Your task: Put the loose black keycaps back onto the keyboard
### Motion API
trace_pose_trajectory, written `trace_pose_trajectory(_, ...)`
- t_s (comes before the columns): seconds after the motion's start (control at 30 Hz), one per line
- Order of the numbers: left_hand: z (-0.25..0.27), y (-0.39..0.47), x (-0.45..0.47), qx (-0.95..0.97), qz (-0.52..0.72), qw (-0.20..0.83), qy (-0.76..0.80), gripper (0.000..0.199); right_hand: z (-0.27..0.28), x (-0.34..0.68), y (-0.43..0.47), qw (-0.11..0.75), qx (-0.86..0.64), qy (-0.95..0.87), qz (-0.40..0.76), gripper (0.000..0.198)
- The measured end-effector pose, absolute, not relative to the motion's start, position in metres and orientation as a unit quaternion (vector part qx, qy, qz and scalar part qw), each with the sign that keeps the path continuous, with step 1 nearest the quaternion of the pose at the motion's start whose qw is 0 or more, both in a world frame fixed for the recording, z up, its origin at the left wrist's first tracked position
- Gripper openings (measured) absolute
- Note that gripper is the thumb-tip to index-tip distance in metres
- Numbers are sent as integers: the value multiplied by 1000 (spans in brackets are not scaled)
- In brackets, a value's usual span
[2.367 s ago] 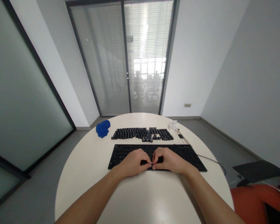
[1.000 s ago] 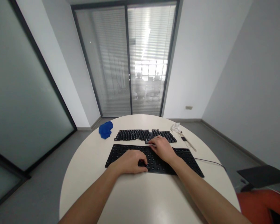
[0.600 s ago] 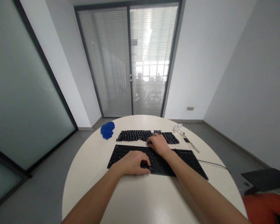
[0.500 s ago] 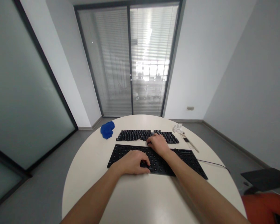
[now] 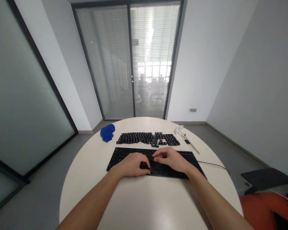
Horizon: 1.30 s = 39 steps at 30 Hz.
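Keyboard base lies on the bench, keycaps beyond it. My left hand rests at its front, my right hand above its middle, fingers narrow; whether holding anything, I cannot tell.

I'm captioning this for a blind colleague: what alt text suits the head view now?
Bare left hand and right hand over a black rectangular keyboard base, with small black keycaps in rows behind it and an irregular blue lump to their left, on a round cream table.

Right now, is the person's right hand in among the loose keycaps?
No, the right hand is over the black keyboard base, and the loose keycaps lie beyond it on the table.
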<state>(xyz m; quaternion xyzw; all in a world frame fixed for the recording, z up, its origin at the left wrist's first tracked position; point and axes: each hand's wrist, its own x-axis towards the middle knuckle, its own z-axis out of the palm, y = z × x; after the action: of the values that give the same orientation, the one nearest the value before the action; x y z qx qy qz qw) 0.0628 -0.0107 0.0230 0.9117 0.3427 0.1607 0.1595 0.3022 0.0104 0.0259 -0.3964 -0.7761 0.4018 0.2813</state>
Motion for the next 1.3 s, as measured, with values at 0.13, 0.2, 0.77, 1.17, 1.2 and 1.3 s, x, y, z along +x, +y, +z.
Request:
trace_pose_trajectory(0.13,23,-12,63,910,164,166,343,15,22,311,-1,235,-392,-769,446,31)
trace_pose_trajectory(0.2,24,-12,63,910,164,166,343,14,20,311,-1,211,-401,-781,430,28)
trace_pose_trajectory(0.77,23,-12,62,911,169,166,337,14,24,305,-8,188,-376,-845,331,16)
trace_pose_trajectory(1.17,26,-15,65,923,176,134,315,12,28,307,-7,165,-397,-835,344,20)
trace_pose_trajectory(1.2,26,-16,65,924,178,128,312,14,27,308,-7,168,-395,-835,345,21)
trace_pose_trajectory(1.3,28,-18,66,930,178,118,299,28,26,309,-6,174,-388,-838,342,22)
